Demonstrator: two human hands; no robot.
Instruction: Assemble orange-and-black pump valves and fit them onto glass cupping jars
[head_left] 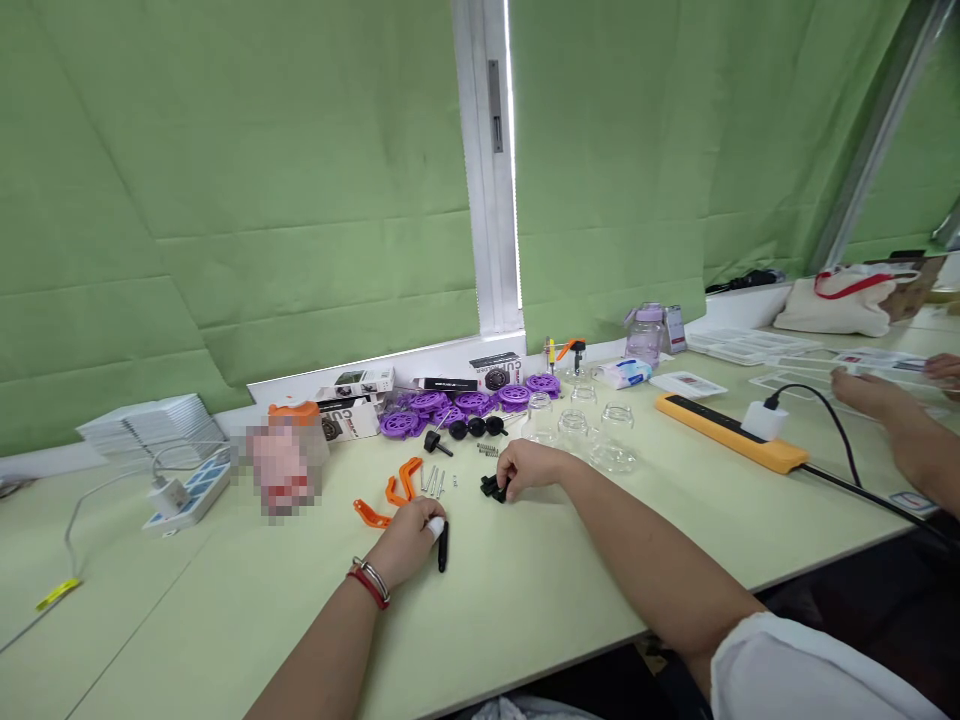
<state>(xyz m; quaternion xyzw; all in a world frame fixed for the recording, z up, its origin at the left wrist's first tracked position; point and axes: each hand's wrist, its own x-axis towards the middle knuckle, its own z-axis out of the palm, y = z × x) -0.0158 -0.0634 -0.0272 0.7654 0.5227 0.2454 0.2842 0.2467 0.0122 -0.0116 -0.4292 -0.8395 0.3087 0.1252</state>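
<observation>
My left hand [409,543] is closed at the front of the table, with something white at a fingertip. Its fingers are around the upper end of a short black rod [443,550]. To the right, my right hand [531,467] reaches down with curled fingertips pinching at small black plastic parts [493,488]; the fingers partly hide them. Just beyond my left hand lie curved orange handles [409,478] and several thin metal pins [433,481]. Small springs [488,450] sit behind my right hand, near several round black knobs [476,427].
Clear glass jars [617,432] stand beyond my right forearm. Purple wheel-like pieces [427,403] and printed boxes [352,420] line the wall. A yellow power strip [731,435] lies right, near another person's hand [874,392]. A white power strip [196,500] is left.
</observation>
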